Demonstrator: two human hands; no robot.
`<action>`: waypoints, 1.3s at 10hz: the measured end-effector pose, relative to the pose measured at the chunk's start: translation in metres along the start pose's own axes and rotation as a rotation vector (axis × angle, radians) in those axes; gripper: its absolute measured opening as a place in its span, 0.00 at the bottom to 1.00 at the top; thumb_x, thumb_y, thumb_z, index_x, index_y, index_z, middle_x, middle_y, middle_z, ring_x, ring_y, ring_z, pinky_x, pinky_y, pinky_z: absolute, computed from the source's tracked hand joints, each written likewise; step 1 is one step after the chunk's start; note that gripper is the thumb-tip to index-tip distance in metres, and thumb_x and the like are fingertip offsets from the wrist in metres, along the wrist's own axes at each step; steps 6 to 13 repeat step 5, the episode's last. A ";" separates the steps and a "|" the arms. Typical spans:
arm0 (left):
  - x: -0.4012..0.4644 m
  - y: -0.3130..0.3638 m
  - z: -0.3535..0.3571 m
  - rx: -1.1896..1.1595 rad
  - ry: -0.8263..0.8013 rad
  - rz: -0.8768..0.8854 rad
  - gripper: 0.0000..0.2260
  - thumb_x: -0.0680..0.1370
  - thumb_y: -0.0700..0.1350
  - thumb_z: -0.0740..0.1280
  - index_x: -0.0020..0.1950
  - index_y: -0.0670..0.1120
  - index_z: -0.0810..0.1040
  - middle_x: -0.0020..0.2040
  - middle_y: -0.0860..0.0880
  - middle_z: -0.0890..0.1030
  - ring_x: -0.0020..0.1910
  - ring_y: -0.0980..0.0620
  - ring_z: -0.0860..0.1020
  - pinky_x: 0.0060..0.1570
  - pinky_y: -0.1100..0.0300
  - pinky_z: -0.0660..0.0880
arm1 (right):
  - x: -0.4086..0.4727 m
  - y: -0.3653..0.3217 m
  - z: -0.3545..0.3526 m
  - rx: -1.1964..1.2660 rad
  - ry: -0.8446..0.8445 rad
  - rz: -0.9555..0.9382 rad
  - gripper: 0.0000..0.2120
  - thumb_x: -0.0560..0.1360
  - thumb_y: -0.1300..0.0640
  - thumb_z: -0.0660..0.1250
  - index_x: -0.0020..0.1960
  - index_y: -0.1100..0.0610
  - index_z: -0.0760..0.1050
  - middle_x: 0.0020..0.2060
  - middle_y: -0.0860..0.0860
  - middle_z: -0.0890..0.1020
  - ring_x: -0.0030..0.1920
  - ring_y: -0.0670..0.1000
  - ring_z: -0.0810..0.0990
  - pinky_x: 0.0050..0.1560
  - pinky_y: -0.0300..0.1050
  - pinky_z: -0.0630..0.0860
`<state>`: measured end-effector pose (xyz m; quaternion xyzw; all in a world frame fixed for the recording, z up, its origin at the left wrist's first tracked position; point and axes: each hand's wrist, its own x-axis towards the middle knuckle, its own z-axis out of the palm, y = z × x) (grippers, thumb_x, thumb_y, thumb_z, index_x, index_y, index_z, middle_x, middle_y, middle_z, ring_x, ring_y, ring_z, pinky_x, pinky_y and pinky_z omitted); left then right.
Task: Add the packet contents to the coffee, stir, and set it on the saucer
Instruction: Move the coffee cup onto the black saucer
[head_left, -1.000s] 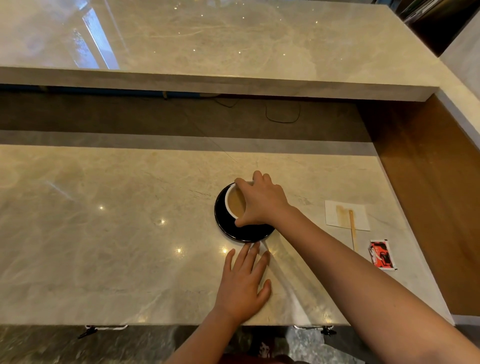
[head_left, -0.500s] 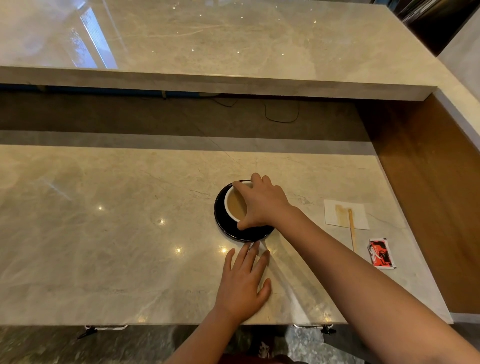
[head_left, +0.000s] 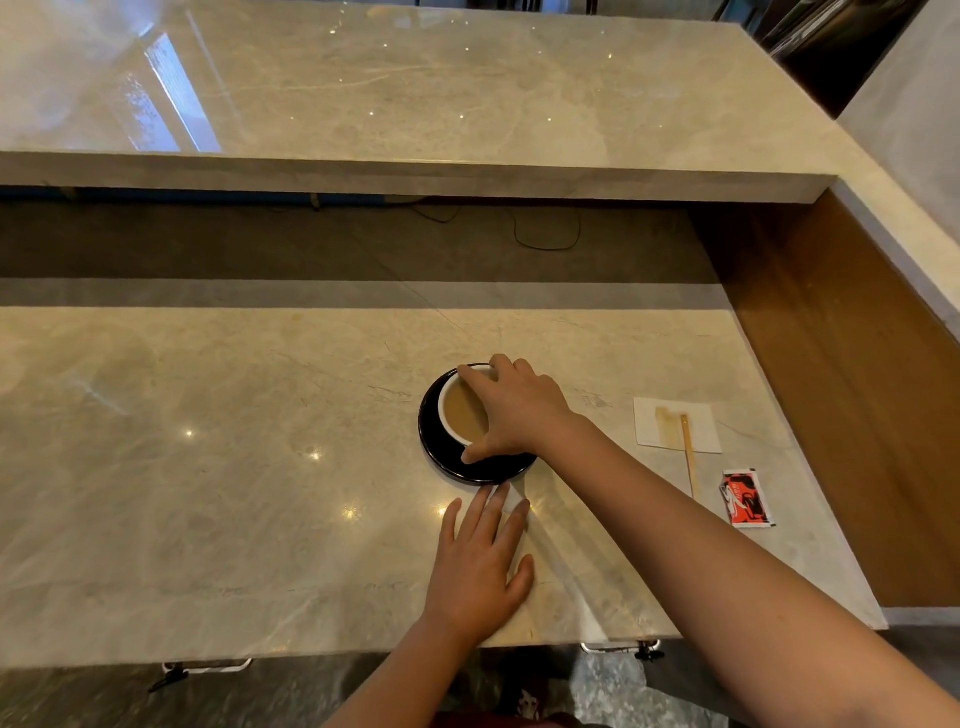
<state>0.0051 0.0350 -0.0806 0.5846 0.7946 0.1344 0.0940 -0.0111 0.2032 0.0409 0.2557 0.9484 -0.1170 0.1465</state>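
A white-lined cup of light brown coffee (head_left: 460, 413) sits on a black saucer (head_left: 439, 457) in the middle of the marble counter. My right hand (head_left: 514, 410) reaches over from the right and grips the cup by its rim, thumb on the near side, fingers on the far side. My left hand (head_left: 480, 564) lies flat on the counter just in front of the saucer, fingers spread, holding nothing. A red and black packet (head_left: 745, 499) lies to the right. A wooden stir stick (head_left: 688, 452) rests partly on a stained white napkin (head_left: 698, 421).
The marble counter (head_left: 208, 467) stretches far to the left. A raised marble ledge (head_left: 415, 176) runs along the back above a dark recess with cables. A wooden panel (head_left: 857, 415) borders the right side. The counter's near edge is just behind my left wrist.
Almost nothing moved. My right hand stays on the cup on the saucer and my left hand stays flat on the counter.
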 end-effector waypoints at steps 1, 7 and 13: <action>-0.001 0.001 -0.002 0.005 -0.018 -0.007 0.24 0.76 0.57 0.54 0.72 0.52 0.62 0.73 0.45 0.63 0.72 0.47 0.55 0.70 0.45 0.46 | -0.004 0.002 0.001 0.028 0.012 0.005 0.49 0.60 0.38 0.74 0.72 0.48 0.51 0.70 0.57 0.62 0.67 0.60 0.62 0.59 0.58 0.69; 0.004 0.001 -0.007 -0.027 -0.047 0.041 0.27 0.74 0.52 0.66 0.71 0.48 0.65 0.73 0.42 0.63 0.71 0.44 0.60 0.66 0.41 0.56 | -0.056 0.039 0.011 0.098 0.188 0.254 0.19 0.73 0.47 0.62 0.60 0.56 0.71 0.55 0.58 0.76 0.54 0.60 0.76 0.48 0.51 0.70; 0.004 0.001 -0.007 -0.027 -0.047 0.041 0.27 0.74 0.52 0.66 0.71 0.48 0.65 0.73 0.42 0.63 0.71 0.44 0.60 0.66 0.41 0.56 | -0.056 0.039 0.011 0.098 0.188 0.254 0.19 0.73 0.47 0.62 0.60 0.56 0.71 0.55 0.58 0.76 0.54 0.60 0.76 0.48 0.51 0.70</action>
